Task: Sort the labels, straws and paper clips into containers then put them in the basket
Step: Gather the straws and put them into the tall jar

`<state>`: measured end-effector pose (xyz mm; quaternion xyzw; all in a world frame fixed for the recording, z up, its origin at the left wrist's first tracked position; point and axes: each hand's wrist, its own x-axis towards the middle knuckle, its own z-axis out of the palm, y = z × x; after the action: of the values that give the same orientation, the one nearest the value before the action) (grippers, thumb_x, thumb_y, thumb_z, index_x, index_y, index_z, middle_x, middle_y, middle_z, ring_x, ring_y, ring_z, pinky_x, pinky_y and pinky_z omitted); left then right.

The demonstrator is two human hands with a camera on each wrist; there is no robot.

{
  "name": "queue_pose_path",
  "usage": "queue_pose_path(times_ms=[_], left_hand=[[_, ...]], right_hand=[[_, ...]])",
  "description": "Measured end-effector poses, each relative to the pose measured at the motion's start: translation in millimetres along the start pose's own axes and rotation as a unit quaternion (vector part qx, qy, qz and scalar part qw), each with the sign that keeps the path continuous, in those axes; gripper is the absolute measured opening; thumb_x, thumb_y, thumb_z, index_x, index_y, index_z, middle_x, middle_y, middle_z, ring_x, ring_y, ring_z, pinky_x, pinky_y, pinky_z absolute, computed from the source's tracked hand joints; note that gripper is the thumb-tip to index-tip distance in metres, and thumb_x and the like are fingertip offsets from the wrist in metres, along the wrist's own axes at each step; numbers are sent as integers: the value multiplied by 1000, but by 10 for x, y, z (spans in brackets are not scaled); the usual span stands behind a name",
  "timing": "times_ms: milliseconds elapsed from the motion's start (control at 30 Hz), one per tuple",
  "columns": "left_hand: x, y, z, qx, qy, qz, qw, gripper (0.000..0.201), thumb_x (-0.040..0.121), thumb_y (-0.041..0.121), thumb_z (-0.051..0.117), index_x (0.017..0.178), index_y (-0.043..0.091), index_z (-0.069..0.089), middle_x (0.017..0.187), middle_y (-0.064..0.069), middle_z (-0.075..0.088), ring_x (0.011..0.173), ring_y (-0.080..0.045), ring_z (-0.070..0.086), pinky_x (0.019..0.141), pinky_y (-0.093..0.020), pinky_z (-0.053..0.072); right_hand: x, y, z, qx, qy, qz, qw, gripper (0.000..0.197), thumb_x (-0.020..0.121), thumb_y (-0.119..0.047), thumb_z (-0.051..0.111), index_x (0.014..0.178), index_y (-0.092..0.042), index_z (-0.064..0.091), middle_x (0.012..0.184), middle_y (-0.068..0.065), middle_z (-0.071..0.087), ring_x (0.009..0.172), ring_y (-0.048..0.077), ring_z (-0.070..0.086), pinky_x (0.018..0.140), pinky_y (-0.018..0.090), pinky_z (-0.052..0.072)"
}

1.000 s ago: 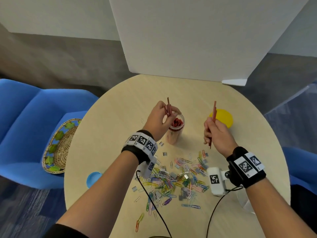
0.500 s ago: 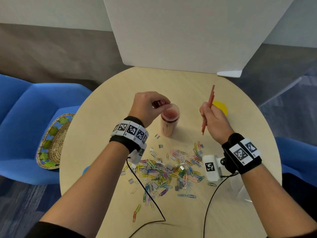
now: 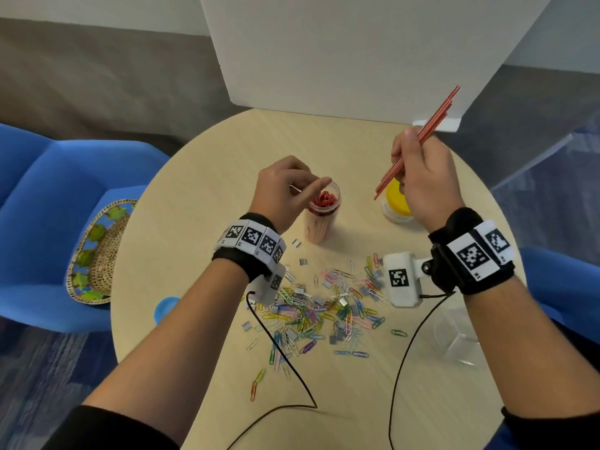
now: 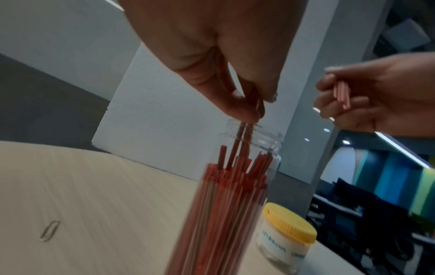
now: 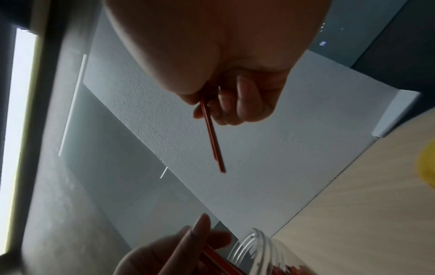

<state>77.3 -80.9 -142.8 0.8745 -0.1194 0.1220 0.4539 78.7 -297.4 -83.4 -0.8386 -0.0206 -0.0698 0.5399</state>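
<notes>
Head view looks down on a round pale-wood worktop (image 3: 201, 222) where a clear jar (image 3: 321, 219) packed with red straws (image 3: 324, 200) stands upright near the middle. Just above its open mouth the left hand (image 3: 285, 190) pinches a few red straws between thumb and fingertips; the left wrist view shows their lower ends already inside the jar's neck among the others. Well to the right and higher up, the right hand (image 3: 422, 177) holds a small bundle of straws (image 3: 431, 118) with its fingers curled round them, the bundle slanting up and away to the right. Partly hidden under that hand sits a low jar with a yellow lid (image 3: 394, 203), closed, beside the straw jar but apart from it. Nearer the person a loose heap of coloured paper clips (image 3: 324, 310) lies mixed with small grey labels (image 3: 334, 339), spread across the worktop between the two forearms. A woven basket (image 3: 97, 254) rests on the blue chair (image 3: 42, 203) to the left, off the worktop. A blue lid (image 3: 164, 306) lies near the worktop's left edge, and a clear container (image 3: 457, 339) sits by the right forearm.
</notes>
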Motion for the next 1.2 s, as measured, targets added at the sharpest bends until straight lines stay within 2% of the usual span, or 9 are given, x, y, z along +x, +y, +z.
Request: queue_pose_path(times_ms=[100, 233, 367, 533, 633, 700, 833, 1067, 1200], left_hand=[[-24, -10, 8, 13, -28, 6, 1000, 30, 96, 36, 57, 90, 15, 79, 88, -1, 60, 69, -12, 60, 64, -25, 51], [-28, -18, -5, 34, -34, 15, 999, 12, 87, 24, 72, 93, 16, 78, 81, 5, 62, 65, -3, 53, 64, -11, 41], [-86, 7, -10, -20, 1, -34, 999, 17, 81, 31, 78, 84, 15, 77, 75, 8, 71, 66, -4, 63, 64, -11, 48], [-177, -70, -93, -52, 88, -46, 994, 32, 97, 32, 57, 79, 15, 77, 81, 4, 70, 70, -9, 60, 64, -20, 43], [-324, -429, -148, -11, 119, -150, 981, 27, 96, 38, 55, 86, 23, 76, 93, 4, 66, 79, -10, 58, 71, -28, 48], [-466, -751, -167, 94, 50, -247, 963, 25, 89, 45, 63, 104, 26, 72, 114, -2, 62, 100, -17, 58, 87, -37, 50], [-794, -1185, -230, 277, -204, -405, 847, 80, 72, 55, 77, 140, 35, 40, 148, -6, 27, 134, -35, 30, 101, -53, 42], [-883, -1329, -212, 313, -259, -401, 821, 101, 70, 61, 75, 148, 40, 16, 154, -3, 13, 143, -37, 10, 101, -64, 38], [-892, -1308, -200, 305, -261, -412, 818, 102, 72, 59, 75, 150, 40, 12, 157, -2, 6, 146, -37, 3, 102, -67, 35]], right_hand=[[55, -54, 71, -36, -12, -41, 998, 31, 103, -37, 40, 80, -23, 55, 64, -11, 46, 60, 9, 45, 62, 30, 41], [100, -80, 188, -64, -5, -65, 996, 29, 101, -34, 50, 84, -17, 65, 71, -14, 57, 66, 5, 55, 66, 21, 45], [126, -94, 263, -95, -34, -63, 993, 22, 96, -32, 61, 88, -16, 73, 82, -11, 68, 74, -3, 61, 70, 7, 44], [196, -110, 340, -164, -116, -66, 977, 14, 81, -39, 76, 79, -25, 75, 76, -8, 71, 78, 11, 67, 82, 30, 56], [251, -75, 453, -223, -162, -70, 959, 14, 76, -43, 78, 74, -31, 72, 79, -9, 70, 89, 17, 65, 88, 37, 54], [269, -57, 544, -257, -192, -77, 944, 11, 77, -39, 77, 74, -32, 69, 80, -9, 69, 90, 16, 65, 87, 29, 52], [263, -18, 607, -254, -225, -63, 938, 10, 75, -27, 80, 76, -30, 71, 81, -6, 70, 86, 11, 65, 82, 24, 54], [271, -162, 535, -283, -225, -79, 929, 4, 76, -22, 81, 75, -21, 77, 80, -5, 69, 85, 11, 62, 79, 25, 53], [234, -184, 744, -378, -289, -71, 877, 6, 81, -13, 74, 80, -17, 77, 88, 1, 70, 93, 19, 63, 85, 33, 55]])
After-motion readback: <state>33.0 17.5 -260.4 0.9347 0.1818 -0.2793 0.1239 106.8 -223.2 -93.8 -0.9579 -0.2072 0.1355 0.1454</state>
